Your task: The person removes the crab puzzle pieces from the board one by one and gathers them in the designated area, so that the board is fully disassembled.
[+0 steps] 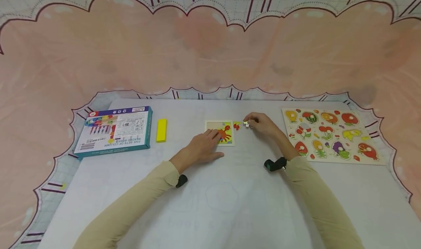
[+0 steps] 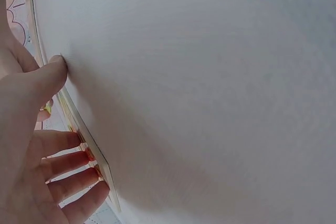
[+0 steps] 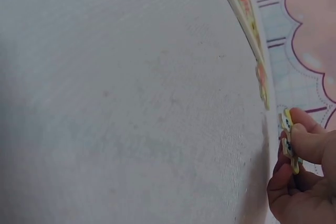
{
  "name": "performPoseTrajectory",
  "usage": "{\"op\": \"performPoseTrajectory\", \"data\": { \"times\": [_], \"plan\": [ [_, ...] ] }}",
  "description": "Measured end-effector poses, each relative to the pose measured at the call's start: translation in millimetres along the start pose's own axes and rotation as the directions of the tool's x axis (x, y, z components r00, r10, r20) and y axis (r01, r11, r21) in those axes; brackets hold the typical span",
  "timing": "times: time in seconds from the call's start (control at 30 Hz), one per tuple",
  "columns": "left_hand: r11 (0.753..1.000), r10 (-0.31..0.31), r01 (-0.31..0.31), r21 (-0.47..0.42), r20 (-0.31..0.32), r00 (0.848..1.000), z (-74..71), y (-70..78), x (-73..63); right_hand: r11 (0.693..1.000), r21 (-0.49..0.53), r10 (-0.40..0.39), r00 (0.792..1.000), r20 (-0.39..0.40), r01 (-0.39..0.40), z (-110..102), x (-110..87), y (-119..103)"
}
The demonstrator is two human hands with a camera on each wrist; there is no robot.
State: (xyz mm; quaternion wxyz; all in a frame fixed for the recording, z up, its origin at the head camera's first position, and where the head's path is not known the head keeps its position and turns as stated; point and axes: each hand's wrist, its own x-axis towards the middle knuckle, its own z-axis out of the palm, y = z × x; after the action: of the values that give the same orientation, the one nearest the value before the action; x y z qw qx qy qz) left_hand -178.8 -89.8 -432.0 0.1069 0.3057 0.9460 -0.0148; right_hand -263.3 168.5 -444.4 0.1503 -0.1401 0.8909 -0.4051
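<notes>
A small framed jigsaw tray [image 1: 212, 125] with a red crab picture [image 1: 225, 134] on its right side lies mid-table. My left hand [image 1: 200, 147] rests over its lower left part, fingers nearly straight. The left wrist view shows its fingertips [image 2: 100, 192] on the tray, the thumb apart from it on the table. My right hand [image 1: 264, 126] pinches a jigsaw piece [image 3: 287, 140] between thumb and fingers, to the right of the tray. Between tray and right hand, another jigsaw piece [image 1: 236, 125] with a red picture lies close to the tray's right edge.
On the left stands a flat boxed toy [image 1: 113, 130], with a yellow block [image 1: 161, 130] beside it. To the right lies a fruit puzzle board [image 1: 329, 134], close to my right forearm. Patterned cloth [image 1: 210, 52] hangs behind the white table [image 1: 223, 205].
</notes>
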Motion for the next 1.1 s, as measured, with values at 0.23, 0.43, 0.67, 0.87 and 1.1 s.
{"op": "performPoseTrajectory", "data": {
  "times": [0.23,0.43,0.67,0.87,1.1],
  "plan": [
    [1.000,-0.006,0.006,-0.007,0.001,1.000,0.3,-0.1,-0.9,0.996,-0.093,0.014,1.000,0.012,-0.013,6,5.1,-2],
    [1.000,0.003,-0.003,0.002,-0.011,1.000,0.1,-0.2,-0.8,0.986,-0.163,-0.020,1.000,-0.021,0.017,10,5.6,-1],
    [1.000,-0.001,0.001,-0.001,-0.008,1.000,0.8,-0.5,-0.9,0.981,-0.186,-0.075,0.996,-0.058,0.063,11,5.5,2],
    [1.000,-0.006,0.006,-0.010,-0.004,1.000,0.7,-0.7,-1.4,0.977,-0.188,-0.115,0.991,-0.061,0.102,11,6.1,9],
    [1.000,-0.004,0.004,-0.007,0.003,1.000,-0.9,-0.5,-1.8,0.983,-0.170,-0.071,0.996,-0.050,0.061,10,5.3,9]
  ]
}}
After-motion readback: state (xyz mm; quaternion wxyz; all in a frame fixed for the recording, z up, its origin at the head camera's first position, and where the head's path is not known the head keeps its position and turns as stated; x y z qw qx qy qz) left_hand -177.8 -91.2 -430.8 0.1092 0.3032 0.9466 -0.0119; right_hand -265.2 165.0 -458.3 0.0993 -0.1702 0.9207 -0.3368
